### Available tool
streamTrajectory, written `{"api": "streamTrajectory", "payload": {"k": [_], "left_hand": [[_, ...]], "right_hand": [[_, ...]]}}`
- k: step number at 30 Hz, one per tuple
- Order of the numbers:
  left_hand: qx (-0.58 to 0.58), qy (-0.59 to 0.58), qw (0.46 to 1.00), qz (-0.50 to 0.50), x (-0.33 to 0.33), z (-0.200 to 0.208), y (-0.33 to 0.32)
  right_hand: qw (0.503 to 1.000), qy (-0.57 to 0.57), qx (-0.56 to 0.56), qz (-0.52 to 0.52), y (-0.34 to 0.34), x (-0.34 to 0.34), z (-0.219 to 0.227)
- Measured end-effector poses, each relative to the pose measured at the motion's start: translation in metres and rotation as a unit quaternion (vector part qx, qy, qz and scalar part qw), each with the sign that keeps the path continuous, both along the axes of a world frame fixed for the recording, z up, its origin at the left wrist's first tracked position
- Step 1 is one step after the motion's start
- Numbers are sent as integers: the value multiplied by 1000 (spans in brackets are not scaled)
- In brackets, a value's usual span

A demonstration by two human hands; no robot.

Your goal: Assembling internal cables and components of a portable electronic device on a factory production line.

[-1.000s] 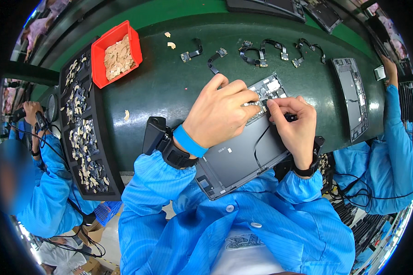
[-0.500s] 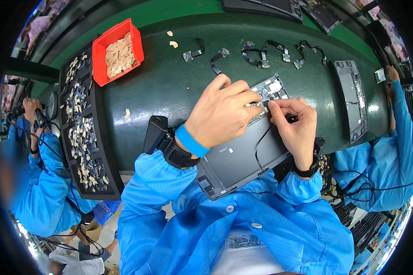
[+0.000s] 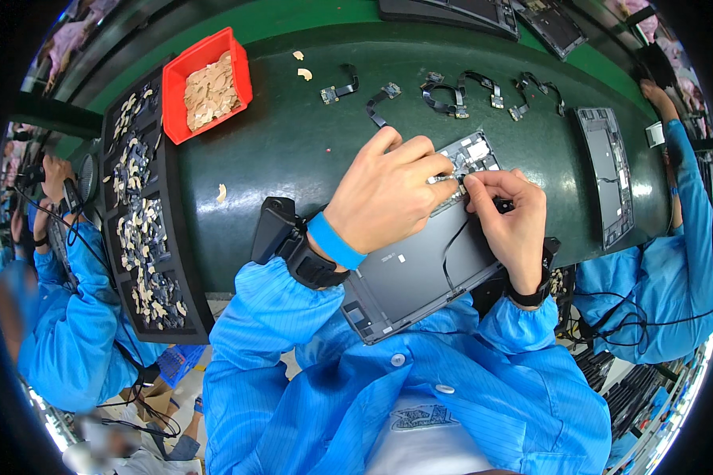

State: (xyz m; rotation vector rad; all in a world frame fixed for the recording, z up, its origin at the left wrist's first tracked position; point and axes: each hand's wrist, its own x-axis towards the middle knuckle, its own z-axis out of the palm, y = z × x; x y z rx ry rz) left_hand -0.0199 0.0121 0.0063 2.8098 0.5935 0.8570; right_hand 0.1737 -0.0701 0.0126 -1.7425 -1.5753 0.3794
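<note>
A grey tablet or laptop housing (image 3: 408, 277) lies slanted in front of me, its near edge overhanging the table toward my lap. Along its far end run a circuit board and small silver parts (image 3: 477, 150), and a thin black cable (image 3: 450, 252) crosses the grey panel. My left hand (image 3: 390, 194) reaches over the housing with curled fingers, their tips down at the board. My right hand (image 3: 511, 214) pinches thumb and forefinger at the same spot. Whatever small part sits between the fingertips is hidden.
Several flex cables with small boards (image 3: 455, 99) lie beyond my hands. At the left stand a red bin (image 3: 245, 75) of beige pieces and a black compartment tray (image 3: 194, 277). Another open housing (image 3: 606, 178) rests at the right. Co-workers in blue (image 3: 71, 332) sit on both sides.
My hands stay at the same spot on the board with barely any movement. The view has shifted slightly. At the far right, a co-worker's hand has moved farther up and away.
</note>
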Motion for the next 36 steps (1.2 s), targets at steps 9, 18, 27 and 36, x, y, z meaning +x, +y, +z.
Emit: {"api": "streamTrajectory", "payload": {"k": [9, 18, 27, 36], "left_hand": [[22, 30, 999, 27, 2, -1, -2], [76, 106, 989, 68, 15, 2, -13], [53, 99, 992, 58, 10, 5, -13], [-155, -108, 981, -36, 42, 13, -22]], "right_hand": [[1000, 20, -12, 4, 2, -2, 0], [993, 70, -99, 9, 2, 6, 10], [987, 155, -43, -22, -15, 22, 26], [926, 357, -115, 38, -15, 54, 13]]}}
